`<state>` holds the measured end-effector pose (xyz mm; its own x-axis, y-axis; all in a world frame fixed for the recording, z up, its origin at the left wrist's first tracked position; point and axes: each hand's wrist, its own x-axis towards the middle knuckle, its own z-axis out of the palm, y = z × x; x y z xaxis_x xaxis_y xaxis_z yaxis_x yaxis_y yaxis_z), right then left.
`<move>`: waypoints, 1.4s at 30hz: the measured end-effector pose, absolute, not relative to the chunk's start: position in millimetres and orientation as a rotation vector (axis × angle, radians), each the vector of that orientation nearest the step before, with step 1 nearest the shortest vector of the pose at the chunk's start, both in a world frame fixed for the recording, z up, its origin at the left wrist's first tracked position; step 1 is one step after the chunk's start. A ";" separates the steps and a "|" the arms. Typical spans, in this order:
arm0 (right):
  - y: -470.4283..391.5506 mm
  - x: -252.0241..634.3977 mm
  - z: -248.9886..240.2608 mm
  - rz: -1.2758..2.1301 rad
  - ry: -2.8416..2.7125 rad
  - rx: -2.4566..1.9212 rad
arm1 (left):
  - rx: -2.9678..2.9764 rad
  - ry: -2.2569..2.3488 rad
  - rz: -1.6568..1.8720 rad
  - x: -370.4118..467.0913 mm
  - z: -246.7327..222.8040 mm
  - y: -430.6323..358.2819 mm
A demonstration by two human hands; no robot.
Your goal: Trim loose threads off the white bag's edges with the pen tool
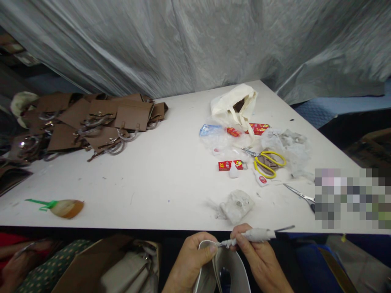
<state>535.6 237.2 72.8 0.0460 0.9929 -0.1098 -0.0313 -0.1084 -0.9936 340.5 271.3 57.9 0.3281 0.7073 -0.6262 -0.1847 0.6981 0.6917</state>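
Observation:
At the bottom centre, below the table's front edge, my left hand (195, 257) pinches the upper rim of a pale bag (233, 266), thumb on its near side. The bag's mouth gapes toward the camera. Just right of it, my right hand (255, 254) is closed around a white-wrapped tool (258, 235) with a thin metal rod out of its right end. The tool's left tip meets the bag's rim beside my left thumb. A crumpled whitish wad (237, 206) lies on the table above my hands.
Brown bags (134, 116) are heaped on the table (171, 171) at the left, with a glue bottle (69, 208) nearer. Yellow-handled scissors (269, 162), red boxes, plastic and a cream bag (226, 101) lie right. Another person's hand (15, 268) shows at lower left, near a box (88, 264).

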 end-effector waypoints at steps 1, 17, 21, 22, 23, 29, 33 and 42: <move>236.8 535.2 72.2 1.268 -1.108 -1.287 | 0.564 1.093 0.631 340.6 57.0 270.6; 234.8 539.3 60.9 0.681 -1.879 -0.956 | 0.422 1.022 0.764 342.8 55.8 261.4; 226.3 545.1 73.8 0.591 -1.899 -0.890 | 0.375 1.016 0.783 344.7 60.0 256.8; 223.5 546.2 75.8 0.627 -1.778 -0.879 | 0.384 1.030 0.793 345.2 62.6 255.6; 220.5 546.6 77.0 0.675 -1.644 -0.890 | 0.397 1.040 0.804 345.7 65.7 254.0; 203.2 532.3 83.6 1.027 -1.278 -1.227 | 0.658 1.135 0.820 348.1 81.3 238.3; 193.3 517.8 97.1 1.205 -1.374 -1.359 | 0.972 1.274 0.838 347.7 85.9 226.7; 170.2 513.0 114.2 1.182 -1.466 -1.387 | 1.050 1.313 0.831 352.0 97.7 196.2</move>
<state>513.0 170.2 114.2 -0.0986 0.9935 -0.0567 0.2664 -0.0286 -0.9634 352.0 196.2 97.7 0.1078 0.9322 -0.3455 0.0868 0.3373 0.9374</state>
